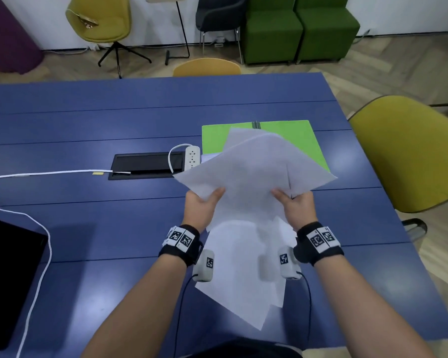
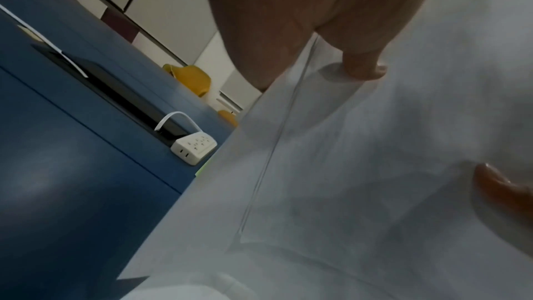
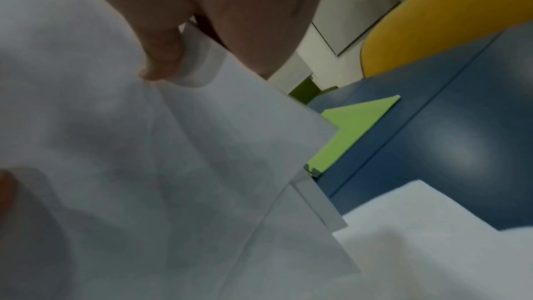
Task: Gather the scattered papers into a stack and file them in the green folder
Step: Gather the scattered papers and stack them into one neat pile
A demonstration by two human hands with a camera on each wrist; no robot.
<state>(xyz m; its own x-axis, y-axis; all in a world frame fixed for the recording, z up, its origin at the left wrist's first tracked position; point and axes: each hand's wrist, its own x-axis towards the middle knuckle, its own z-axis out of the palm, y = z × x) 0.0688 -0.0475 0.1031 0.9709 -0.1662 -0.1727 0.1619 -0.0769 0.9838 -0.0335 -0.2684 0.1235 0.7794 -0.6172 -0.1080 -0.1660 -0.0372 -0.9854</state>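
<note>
The papers [image 1: 254, 169] are up in the air over the blue table [image 1: 88, 120], in a messy bunch with corners sticking out. We see the left hand [image 1: 203, 206] pinching their left edge, thumb on top. The right hand [image 1: 296, 206] pinches the right edge the same way. Just behind the bunch, the green folder [image 1: 305, 140] lies flat on the table, partly hidden. More white sheets [image 1: 243, 280] lie on the table under the wrists. A white power strip [image 1: 192, 157] sits left of the folder.
</note>
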